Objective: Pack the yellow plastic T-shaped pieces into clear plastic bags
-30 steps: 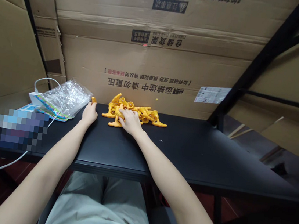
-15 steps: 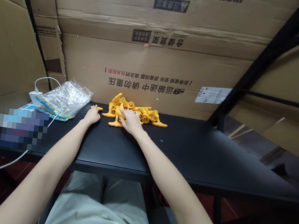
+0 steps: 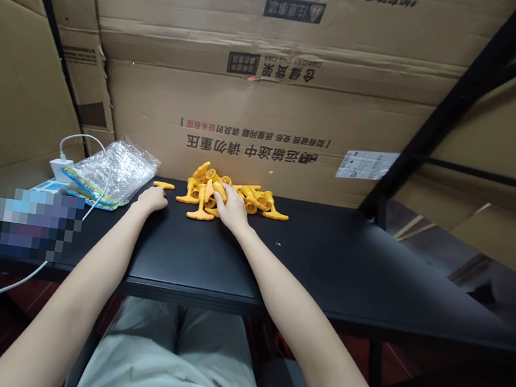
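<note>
A heap of yellow plastic pieces [image 3: 259,200], some with T-shaped handles and some with round cup-like ends, lies at the back of the black table. My right hand [image 3: 235,211] is at the heap's front, its thumb and fingers closed around a yellow T-handled piece [image 3: 220,191]. Just left of it, another T-handled piece [image 3: 201,205] has its bar toward me. My left hand [image 3: 152,198] rests on the table with curled fingers, partly hidden, and nothing visible in them. Behind it, apart from the heap, lies a single yellow piece [image 3: 164,185].
On the left are a clear crinkled plastic bag [image 3: 125,165], a white charger [image 3: 60,169] with its cable, and a blurred-out object [image 3: 35,223]. A cardboard wall [image 3: 270,105] stands behind the table [image 3: 314,272]. Black metal posts [image 3: 440,123] frame the right side.
My left hand has drawn back slightly from the single yellow piece, which now lies free. My right hand has shifted a little right, uncovering more of the T-handled piece beside it.
</note>
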Action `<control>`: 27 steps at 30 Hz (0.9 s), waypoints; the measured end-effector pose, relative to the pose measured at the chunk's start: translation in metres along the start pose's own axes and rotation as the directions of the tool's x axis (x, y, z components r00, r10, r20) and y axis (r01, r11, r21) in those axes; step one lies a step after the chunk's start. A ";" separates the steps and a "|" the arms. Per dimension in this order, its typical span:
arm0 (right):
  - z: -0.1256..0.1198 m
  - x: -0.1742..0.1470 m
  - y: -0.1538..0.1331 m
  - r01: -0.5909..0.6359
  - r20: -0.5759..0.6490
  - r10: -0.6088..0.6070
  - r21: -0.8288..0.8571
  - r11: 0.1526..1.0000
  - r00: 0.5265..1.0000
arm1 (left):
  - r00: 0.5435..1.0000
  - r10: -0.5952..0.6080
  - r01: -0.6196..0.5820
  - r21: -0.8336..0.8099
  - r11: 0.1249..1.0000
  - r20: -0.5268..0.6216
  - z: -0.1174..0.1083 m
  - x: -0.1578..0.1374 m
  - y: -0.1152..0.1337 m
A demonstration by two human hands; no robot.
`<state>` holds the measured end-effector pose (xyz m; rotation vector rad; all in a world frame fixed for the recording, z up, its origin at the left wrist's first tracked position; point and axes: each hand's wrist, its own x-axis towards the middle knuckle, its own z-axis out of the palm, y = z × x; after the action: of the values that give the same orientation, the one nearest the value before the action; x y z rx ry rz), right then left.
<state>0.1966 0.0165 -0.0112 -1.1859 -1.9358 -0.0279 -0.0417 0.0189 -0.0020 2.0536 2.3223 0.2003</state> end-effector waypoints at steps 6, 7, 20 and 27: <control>0.000 -0.001 -0.001 0.010 0.008 -0.010 0.047 0.999 1.000 | 0.991 0.133 -0.133 -0.006 0.991 -0.030 0.021 0.017 -0.016; 0.000 -0.001 -0.002 0.005 0.011 -0.005 0.045 0.999 1.000 | 0.990 0.138 -0.139 -0.015 0.990 -0.042 0.023 0.019 -0.018; -0.002 -0.002 -0.003 0.001 0.022 -0.002 0.054 0.999 1.000 | 0.984 0.092 -0.123 -0.209 0.970 -0.153 0.041 0.058 -0.038; 0.000 -0.002 -0.002 0.015 0.019 -0.016 0.049 0.999 1.000 | 0.976 0.106 -0.146 -0.206 0.968 -0.193 0.046 0.070 -0.045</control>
<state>0.1957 0.0139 -0.0117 -1.1430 -1.9517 0.0224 -0.0894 0.0862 -0.0488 2.1515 2.1444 0.6422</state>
